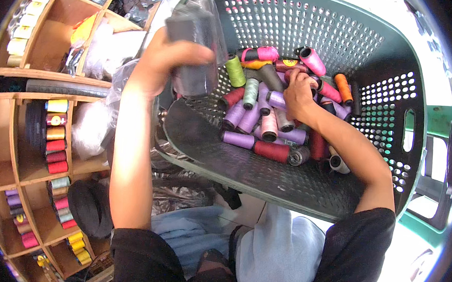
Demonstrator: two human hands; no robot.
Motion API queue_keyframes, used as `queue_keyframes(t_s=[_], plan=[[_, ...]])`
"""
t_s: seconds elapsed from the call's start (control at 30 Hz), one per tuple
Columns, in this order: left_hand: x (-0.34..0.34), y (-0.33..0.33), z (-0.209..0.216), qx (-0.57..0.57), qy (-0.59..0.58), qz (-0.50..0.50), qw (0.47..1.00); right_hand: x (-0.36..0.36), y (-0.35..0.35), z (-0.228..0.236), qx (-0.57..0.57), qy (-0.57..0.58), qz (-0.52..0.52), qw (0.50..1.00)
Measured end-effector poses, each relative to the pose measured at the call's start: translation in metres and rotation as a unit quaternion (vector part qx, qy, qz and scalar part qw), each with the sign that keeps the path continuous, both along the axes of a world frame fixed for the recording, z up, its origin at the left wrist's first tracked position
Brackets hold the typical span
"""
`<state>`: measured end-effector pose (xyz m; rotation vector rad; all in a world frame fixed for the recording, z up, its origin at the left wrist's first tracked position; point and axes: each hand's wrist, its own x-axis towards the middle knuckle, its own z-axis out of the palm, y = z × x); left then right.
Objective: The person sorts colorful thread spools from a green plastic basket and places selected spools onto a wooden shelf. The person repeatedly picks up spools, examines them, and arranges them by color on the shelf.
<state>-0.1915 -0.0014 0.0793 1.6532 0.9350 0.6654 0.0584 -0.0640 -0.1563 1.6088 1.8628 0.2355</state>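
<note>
My left hand (pixel 158 64), slightly blurred, is closed around a dark block-like pack in clear plastic (pixel 194 61), raised over the left rim of a dark green perforated basket (pixel 300 21). Inside the basket my right hand (pixel 300 94) reaches among many thread spools, its fingers curled down between them; what they grip is hidden. Around it lie a lilac spool (pixel 277 100), a bright pink spool (pixel 312 61), an orange spool (pixel 343 88) and a grey-brown spool (pixel 270 77). Nearer me are a dark red spool (pixel 271 151) and a pale pink spool (pixel 269 125).
At left stands a wooden shelf with compartments (pixel 32 185) holding rows of coloured spools. A black coiled roll (pixel 90 207) and clear plastic bags (pixel 91 127) are beside it. Green plastic furniture (pixel 442 120) stands right of the basket. My legs are below its near edge.
</note>
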Motion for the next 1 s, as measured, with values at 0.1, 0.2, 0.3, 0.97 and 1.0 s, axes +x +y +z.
queue_keyframes(t_s=[0.1,0.2,0.3,0.97,1.0], plan=[[0.016,-0.01,-0.004,0.056,0.072,-0.045,0.995,0.001,-0.002,0.006,-0.004,0.012,0.008,1.0],[0.016,-0.001,-0.013,-0.07,-0.03,-0.105,0.992,0.004,-0.003,0.004,-0.007,0.023,0.003,1.0],[0.028,-0.006,-0.014,-0.033,0.031,-0.037,0.998,0.006,-0.004,0.011,-0.022,0.042,0.005,0.999],[0.039,0.006,-0.057,0.116,0.291,-0.055,0.948,0.011,-0.009,0.014,-0.016,0.08,0.0,0.997],[0.042,0.005,-0.051,0.13,0.325,-0.059,0.935,0.008,-0.01,0.013,-0.011,0.074,0.001,0.997]])
